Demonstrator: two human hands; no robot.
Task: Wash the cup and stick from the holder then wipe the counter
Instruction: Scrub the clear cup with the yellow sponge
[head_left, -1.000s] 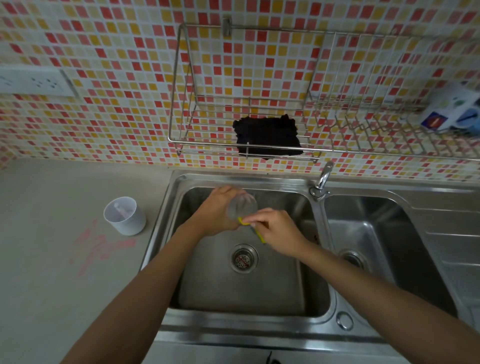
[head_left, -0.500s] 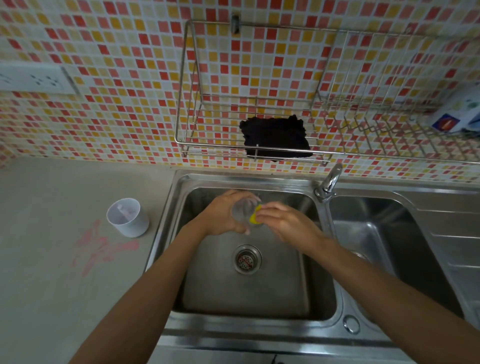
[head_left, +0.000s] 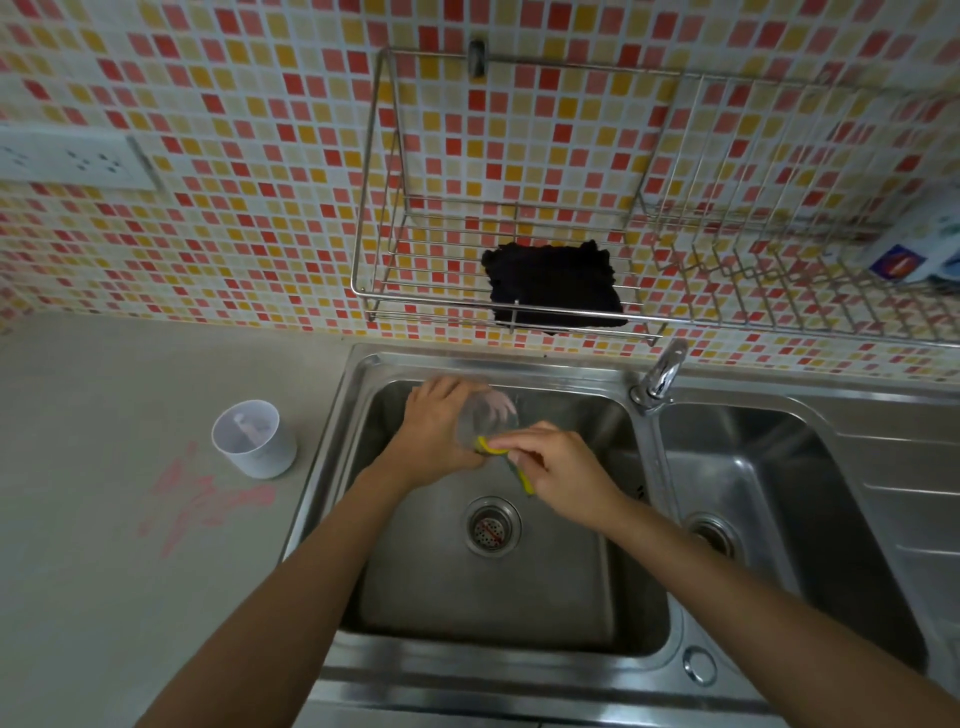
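My left hand (head_left: 434, 439) grips a clear cup (head_left: 488, 418) over the left basin of the steel sink (head_left: 332, 447). My right hand (head_left: 563, 473) presses a yellow sponge (head_left: 491, 448) against the cup's rim; a second bit of the sponge shows below my fingers. On the grey counter (head_left: 104, 571) left of the sink stands a white holder (head_left: 254, 439) with a pale stick lying inside it. Pink smears (head_left: 208, 499) mark the counter in front of the holder.
A wire rack (head_left: 519, 312) hangs on the tiled wall above the sink with a black cloth (head_left: 553, 286) in it and a labelled packet (head_left: 914, 249) at its right end. The tap (head_left: 660, 374) stands between the two basins. A wall socket (head_left: 78, 158) is at upper left.
The sponge has shifted back and forth over the cup's rim, and both hands have stayed above the drain. The holder has not moved.
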